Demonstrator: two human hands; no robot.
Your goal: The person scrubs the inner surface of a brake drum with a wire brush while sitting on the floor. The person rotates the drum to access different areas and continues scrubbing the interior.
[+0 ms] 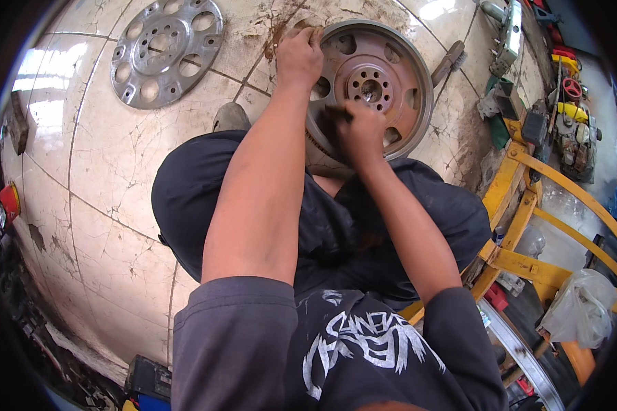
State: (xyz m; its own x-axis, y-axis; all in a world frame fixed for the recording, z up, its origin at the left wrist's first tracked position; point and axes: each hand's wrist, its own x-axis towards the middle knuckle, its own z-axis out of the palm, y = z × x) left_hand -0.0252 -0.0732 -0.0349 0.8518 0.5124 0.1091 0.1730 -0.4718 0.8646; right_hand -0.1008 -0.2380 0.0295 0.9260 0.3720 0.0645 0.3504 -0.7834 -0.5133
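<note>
A large rusty-brown flywheel (399, 96), with a ring of bolt holes round its hub and a toothed outer edge, stands tilted on the floor before my knees. My left hand (299, 57) is closed at its upper left rim, fingertips turned to the edge. Over the lower left part of its face is my right hand (365, 131), fingers curled together. Something small and dark shows at those fingertips, too unclear to name. A flat grey metal disc (144, 68) with several large round openings lies on the tiles to the left.
A brush (449, 63) lies right of the flywheel. Yellow metal framing (528, 264) stands close on my right, with a clear plastic bag (581, 308) on it. Machine parts (574, 133) are beyond. The cracked tile floor (110, 205) has dark stains near the flywheel. One shoe (231, 118) shows.
</note>
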